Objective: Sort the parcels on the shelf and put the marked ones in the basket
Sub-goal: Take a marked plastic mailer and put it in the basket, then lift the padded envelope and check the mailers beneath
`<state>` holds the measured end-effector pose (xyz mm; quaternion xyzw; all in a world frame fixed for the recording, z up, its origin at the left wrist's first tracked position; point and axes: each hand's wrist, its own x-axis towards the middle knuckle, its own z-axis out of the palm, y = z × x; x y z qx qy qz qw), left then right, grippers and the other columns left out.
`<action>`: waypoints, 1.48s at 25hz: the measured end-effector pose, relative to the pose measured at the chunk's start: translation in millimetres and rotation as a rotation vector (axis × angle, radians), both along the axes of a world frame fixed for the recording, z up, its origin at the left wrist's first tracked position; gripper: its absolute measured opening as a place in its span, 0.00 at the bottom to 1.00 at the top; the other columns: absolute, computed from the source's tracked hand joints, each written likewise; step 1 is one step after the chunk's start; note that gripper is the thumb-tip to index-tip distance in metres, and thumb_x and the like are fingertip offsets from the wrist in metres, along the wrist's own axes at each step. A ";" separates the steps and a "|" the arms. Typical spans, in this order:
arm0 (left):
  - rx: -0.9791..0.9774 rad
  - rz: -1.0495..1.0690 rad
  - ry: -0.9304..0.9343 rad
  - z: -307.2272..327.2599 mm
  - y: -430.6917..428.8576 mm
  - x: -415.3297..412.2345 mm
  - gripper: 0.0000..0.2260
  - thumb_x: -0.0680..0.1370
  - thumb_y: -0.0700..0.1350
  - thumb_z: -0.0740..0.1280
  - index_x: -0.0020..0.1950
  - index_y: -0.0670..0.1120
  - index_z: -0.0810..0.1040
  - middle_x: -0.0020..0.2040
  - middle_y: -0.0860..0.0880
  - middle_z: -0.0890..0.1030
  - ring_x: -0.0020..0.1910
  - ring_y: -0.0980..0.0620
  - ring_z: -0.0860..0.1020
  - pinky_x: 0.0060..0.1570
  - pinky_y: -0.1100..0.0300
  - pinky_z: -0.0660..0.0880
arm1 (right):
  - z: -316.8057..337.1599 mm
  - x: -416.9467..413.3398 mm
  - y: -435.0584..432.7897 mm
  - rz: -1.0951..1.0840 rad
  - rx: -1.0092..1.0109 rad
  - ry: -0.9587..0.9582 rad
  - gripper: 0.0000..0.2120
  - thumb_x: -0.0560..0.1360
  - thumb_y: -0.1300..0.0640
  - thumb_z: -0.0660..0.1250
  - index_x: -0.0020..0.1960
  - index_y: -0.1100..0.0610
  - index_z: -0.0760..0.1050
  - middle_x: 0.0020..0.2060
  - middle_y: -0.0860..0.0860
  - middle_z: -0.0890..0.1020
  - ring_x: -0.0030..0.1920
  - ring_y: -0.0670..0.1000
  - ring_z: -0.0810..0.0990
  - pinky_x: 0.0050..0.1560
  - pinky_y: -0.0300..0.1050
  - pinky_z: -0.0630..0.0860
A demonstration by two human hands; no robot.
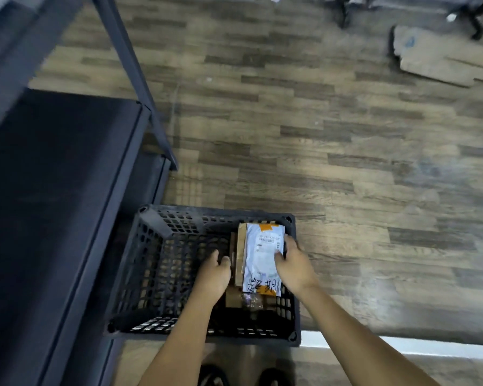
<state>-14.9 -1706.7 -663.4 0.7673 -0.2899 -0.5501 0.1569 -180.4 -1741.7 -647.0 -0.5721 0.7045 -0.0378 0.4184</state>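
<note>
A black plastic lattice basket [151, 263] stands on the floor beside the shelf. Inside its right half lies a white parcel bag [262, 257] with a barcode label, orange ends and black handwritten characters, resting on brown cardboard parcels [239, 263]. My right hand [293, 263] grips the bag's right edge, thumb on top. My left hand [214, 274] hovers inside the basket just left of the parcels, fingers loosely apart, holding nothing. A small clear-wrapped item [251, 300] lies near the basket's near wall.
A dark metal shelf [53, 176] with an angled post [134, 76] fills the left side. Flattened cardboard [441, 57] lies on the wood-pattern floor at far right, near black furniture legs [343, 12]. My feet [215, 377] show below the basket.
</note>
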 end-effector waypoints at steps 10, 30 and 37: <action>-0.290 0.096 -0.206 290.4 22.9 91.8 0.23 0.83 0.51 0.53 0.77 0.46 0.56 0.77 0.50 0.58 0.75 0.50 0.60 0.73 0.56 0.59 | 279.1 127.1 1.4 0.419 -0.220 -0.068 0.24 0.81 0.53 0.55 0.76 0.54 0.56 0.75 0.49 0.57 0.73 0.49 0.61 0.70 0.42 0.62; -0.425 0.603 -0.783 553.4 306.8 243.4 0.18 0.81 0.48 0.53 0.68 0.42 0.68 0.66 0.42 0.72 0.62 0.43 0.72 0.57 0.54 0.69 | 532.9 350.1 200.9 1.117 -0.508 -0.346 0.20 0.78 0.54 0.60 0.68 0.59 0.68 0.66 0.57 0.71 0.65 0.56 0.71 0.60 0.46 0.68; -0.397 0.594 -0.840 576.7 334.2 295.3 0.21 0.81 0.50 0.53 0.70 0.43 0.66 0.69 0.42 0.70 0.66 0.43 0.70 0.63 0.52 0.68 | 551.5 419.4 251.8 1.191 -0.514 -0.416 0.19 0.77 0.56 0.61 0.66 0.59 0.70 0.64 0.57 0.74 0.64 0.56 0.73 0.62 0.47 0.70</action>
